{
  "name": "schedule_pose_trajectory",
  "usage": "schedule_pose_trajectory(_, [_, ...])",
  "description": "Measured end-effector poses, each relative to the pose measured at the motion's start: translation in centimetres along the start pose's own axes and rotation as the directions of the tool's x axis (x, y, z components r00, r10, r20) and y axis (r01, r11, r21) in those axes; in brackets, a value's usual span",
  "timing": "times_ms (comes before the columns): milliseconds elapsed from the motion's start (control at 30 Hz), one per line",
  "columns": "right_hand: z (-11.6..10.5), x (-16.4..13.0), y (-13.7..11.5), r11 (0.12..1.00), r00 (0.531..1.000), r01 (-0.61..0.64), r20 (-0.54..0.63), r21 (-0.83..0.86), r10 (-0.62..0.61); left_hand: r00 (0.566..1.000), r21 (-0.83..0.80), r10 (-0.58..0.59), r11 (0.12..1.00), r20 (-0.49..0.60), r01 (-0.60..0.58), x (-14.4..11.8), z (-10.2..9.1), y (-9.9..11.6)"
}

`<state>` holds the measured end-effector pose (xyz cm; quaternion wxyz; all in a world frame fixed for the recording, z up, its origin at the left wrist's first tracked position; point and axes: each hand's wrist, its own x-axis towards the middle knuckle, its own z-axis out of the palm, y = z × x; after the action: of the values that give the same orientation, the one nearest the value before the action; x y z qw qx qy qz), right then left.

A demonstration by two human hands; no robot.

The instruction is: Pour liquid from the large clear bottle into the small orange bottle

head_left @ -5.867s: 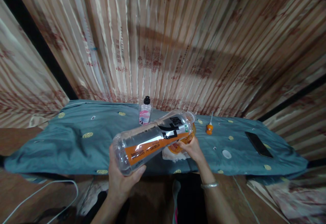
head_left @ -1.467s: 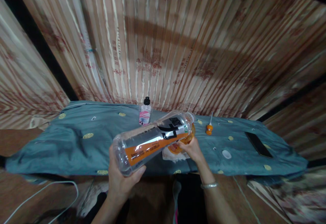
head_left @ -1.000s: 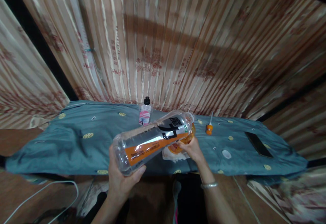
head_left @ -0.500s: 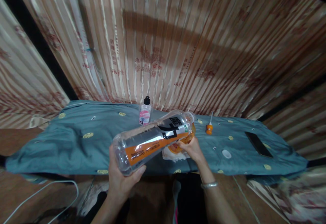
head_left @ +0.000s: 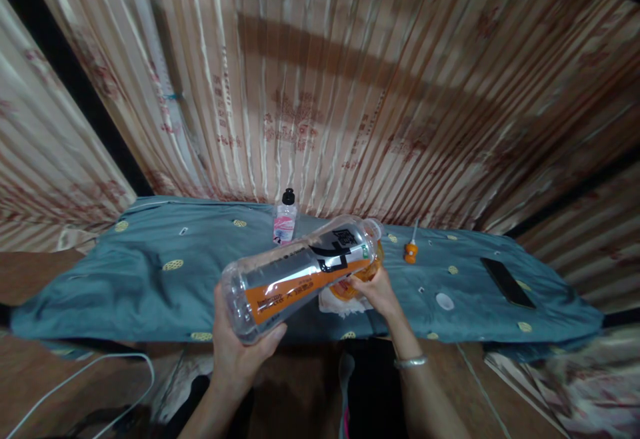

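A large clear plastic bottle (head_left: 295, 279) with an orange and silver label lies tilted across the middle, its base held by my left hand (head_left: 245, 352). Its neck points to the right, over an orange bottle (head_left: 345, 288) that my right hand (head_left: 376, 292) grips by the side. The clear bottle hides much of the orange one, and whether the two mouths touch I cannot tell. Under the orange bottle is a white cloth or tissue (head_left: 340, 306). Off to the right lies an orange pump top (head_left: 411, 251) with a pale tube.
A small bottle with a black cap (head_left: 286, 218) stands at the back of the teal-covered surface (head_left: 200, 299). To the right are a white round cap (head_left: 445, 302) and a dark phone (head_left: 507, 282). Patterned curtains (head_left: 300, 79) hang behind. A white cable (head_left: 100, 359) runs at lower left.
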<state>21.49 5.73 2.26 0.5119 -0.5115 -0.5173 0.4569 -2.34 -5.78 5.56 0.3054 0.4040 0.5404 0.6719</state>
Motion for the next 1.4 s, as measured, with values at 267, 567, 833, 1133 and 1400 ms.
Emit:
schedule_pose_trajectory(267, [-0.10, 0.10, 0.21, 0.999, 1.000, 0.020, 0.022, -0.038, -0.019, 1.000, 0.033, 0.006, 0.999, -0.002, -0.006, 0.11, -0.01, -0.14])
schedule_pose_trajectory(567, [-0.07, 0.09, 0.29, 1.000, 1.000, 0.023, 0.005, -0.014, -0.023, 1.000, 0.040, 0.002, 0.999, -0.010, -0.002, 0.08, -0.03, -0.27])
schedule_pose_trajectory(833, [-0.11, 0.20, 0.59, 1.000, 1.000, -0.002, -0.003, 0.001, 0.002, 1.000, 0.040, 0.003, 0.999, -0.008, -0.003, 0.02, -0.08, -0.28])
schedule_pose_trajectory(1133, [0.04, 0.07, 0.45, 1.000, 1.000, -0.006, 0.004, 0.018, 0.006, 1.000, 0.015, 0.007, 1.000, -0.018, -0.007, 0.08, 0.09, -0.05])
schedule_pose_trajectory(1400, [0.00, 0.04, 0.26, 1.000, 1.000, 0.001, 0.001, 0.000, -0.001, 1.000, 0.017, 0.016, 1.000, -0.024, -0.016, 0.05, 0.06, -0.05])
